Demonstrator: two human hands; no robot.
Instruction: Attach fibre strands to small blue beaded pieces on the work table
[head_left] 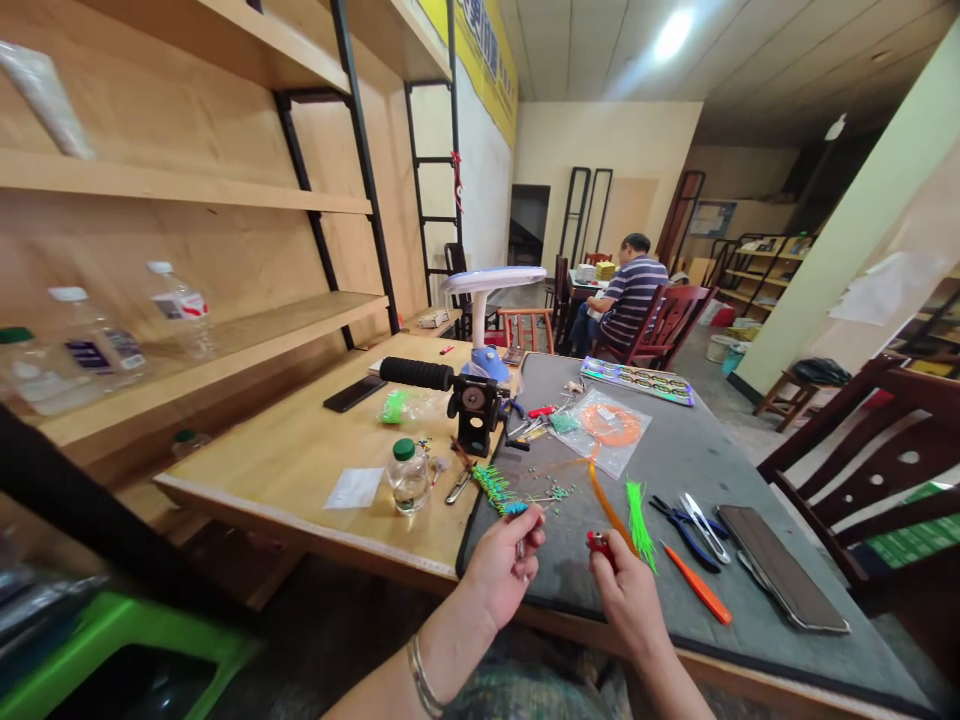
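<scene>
My left hand (504,565) is closed in a pinch at the near end of a bristly green and blue threaded piece (492,485). That piece stretches from a black clamp stand (474,415) with a foam-covered handle down to my fingertips. A bangle circles my left wrist. To the right, my right hand (626,590) wraps round a small red lighter (598,543), held upright and apart from the threaded piece. Small loose beads (559,493) lie just beyond my hands on the grey mat (547,580). Bright green strands (637,520) rest beside my right hand.
Pliers (686,530), scissors (705,528), an orange-handled tool (697,585) and a brown case (784,565) lie on the right. A green-capped jar (409,478) and a phone (355,393) are on the left. A desk lamp (487,280) stands behind; a person (634,295) sits further back.
</scene>
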